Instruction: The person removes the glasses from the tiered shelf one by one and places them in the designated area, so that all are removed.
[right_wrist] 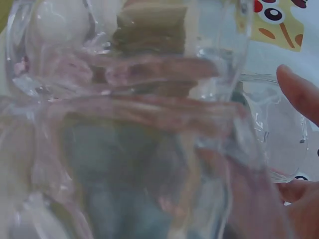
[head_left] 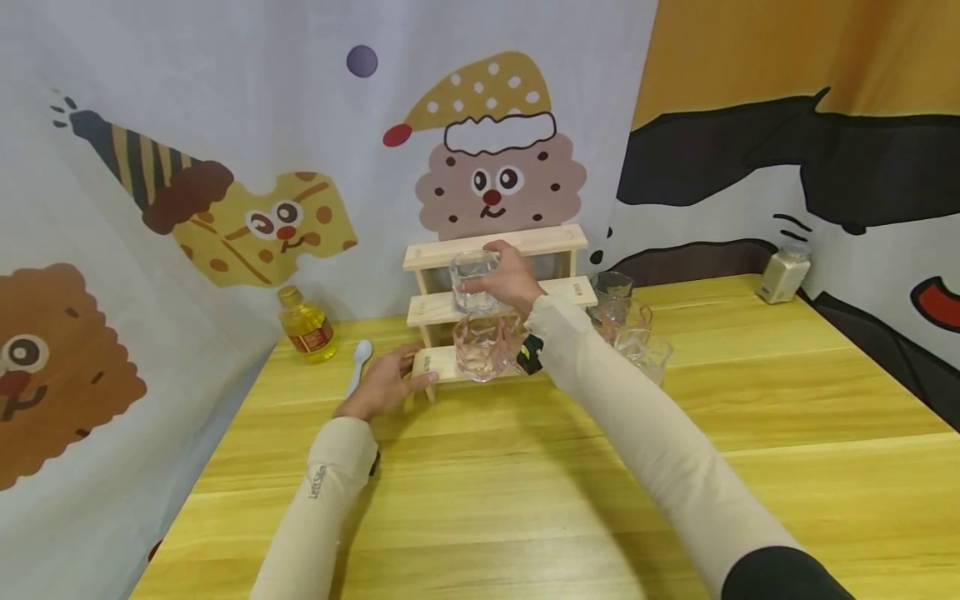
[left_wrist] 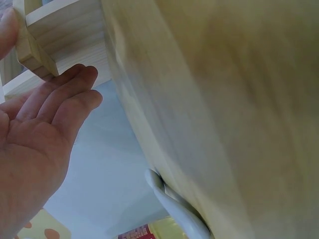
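Note:
A small three-step wooden rack (head_left: 495,242) stands against the back curtain. My left hand (head_left: 385,383) holds the left end of its lowest step, thumb in front and fingers round the end; the left wrist view shows thumb and fingers either side of the board (left_wrist: 36,57). With thumb and index finger my right hand (head_left: 515,279) grips a clear glass (head_left: 474,287) at the middle step; whether its base touches the step, I cannot tell. Below it, pinkish glass (head_left: 482,350) sits on the lowest step. Glass close to the camera fills much of the right wrist view.
Right of the rack several glasses (head_left: 647,354) stand close together, partly behind my right forearm. An oil bottle (head_left: 307,327) and a pale spoon (head_left: 362,357) are at the left. A jar (head_left: 785,273) of pale contents stands in the far right corner.

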### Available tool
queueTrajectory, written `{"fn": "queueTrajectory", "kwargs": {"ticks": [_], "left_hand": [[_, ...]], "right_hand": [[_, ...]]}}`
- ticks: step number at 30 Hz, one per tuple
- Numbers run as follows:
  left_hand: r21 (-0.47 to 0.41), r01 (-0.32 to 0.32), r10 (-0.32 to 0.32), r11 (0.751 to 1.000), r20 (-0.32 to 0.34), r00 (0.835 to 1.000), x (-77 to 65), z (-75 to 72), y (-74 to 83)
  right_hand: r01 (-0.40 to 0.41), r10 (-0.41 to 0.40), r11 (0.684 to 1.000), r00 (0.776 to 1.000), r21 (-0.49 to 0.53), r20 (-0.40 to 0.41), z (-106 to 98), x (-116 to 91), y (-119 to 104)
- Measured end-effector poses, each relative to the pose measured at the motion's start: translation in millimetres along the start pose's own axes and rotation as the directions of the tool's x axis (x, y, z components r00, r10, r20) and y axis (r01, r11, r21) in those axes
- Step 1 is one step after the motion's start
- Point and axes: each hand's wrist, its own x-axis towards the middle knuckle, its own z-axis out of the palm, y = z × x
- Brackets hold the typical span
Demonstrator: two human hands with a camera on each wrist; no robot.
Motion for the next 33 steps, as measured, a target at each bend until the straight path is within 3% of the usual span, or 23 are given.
{"fn": "queueTrajectory", "kwargs": {"ticks": [8, 16, 24, 33], "left_hand": [[0.014, -0.003, 0.003, 1.0, -0.002, 1.0, -0.5, -1.9, -0.1], [0.007, 0.014, -0.014, 1.0, 0.006, 1.0, -1.5, -0.9, -0.8], [-0.018, 0.021, -0.021, 1.0, 0.012, 1.0, 0.3, -3.7, -0.2], [-0.027, 0.015, -0.015, 1.0, 0.012, 1.0, 1.5, -1.7, -0.5]], "right_hand": [[0.019, -0.023, 0.998, 0.998, -0.053, -0.066, -1.5, 2.0, 0.6], [0.033, -0.039, 0.994, 0.997, -0.1, -0.061, -17.2, -1.0, -2.7], [0.051, -0.058, 0.992, 0.997, -0.118, -0.059, -46.9, -13.1, -13.4], [0.025, -0.026, 0.985, 1.0, -0.171, -0.007, -95.3, -37.0, -7.4]]}}
